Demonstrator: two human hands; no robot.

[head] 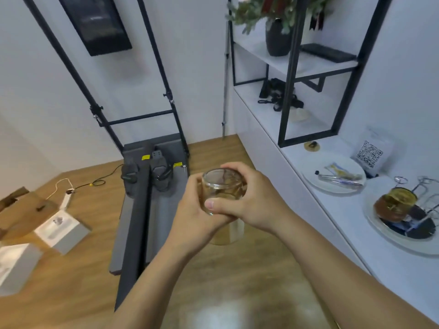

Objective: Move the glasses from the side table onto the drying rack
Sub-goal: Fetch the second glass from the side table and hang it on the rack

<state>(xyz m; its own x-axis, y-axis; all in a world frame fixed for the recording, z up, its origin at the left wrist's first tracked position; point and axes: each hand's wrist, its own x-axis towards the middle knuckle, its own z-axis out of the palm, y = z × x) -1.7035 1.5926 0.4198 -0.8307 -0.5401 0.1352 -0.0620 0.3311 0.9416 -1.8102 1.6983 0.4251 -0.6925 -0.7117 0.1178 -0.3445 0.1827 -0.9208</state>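
Above wood floor (225,281), glass (222,189) in both hands, white counter (392,269) right

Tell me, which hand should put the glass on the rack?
Probably the right hand. Both hands hold the glass, but the drying rack stands on the white counter at the person's right, nearer that arm. The left hand would have to cross over.

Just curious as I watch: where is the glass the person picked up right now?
In the head view the glass sits mid-frame, held between both hands, above the wooden floor, left of the white counter and the drying rack.
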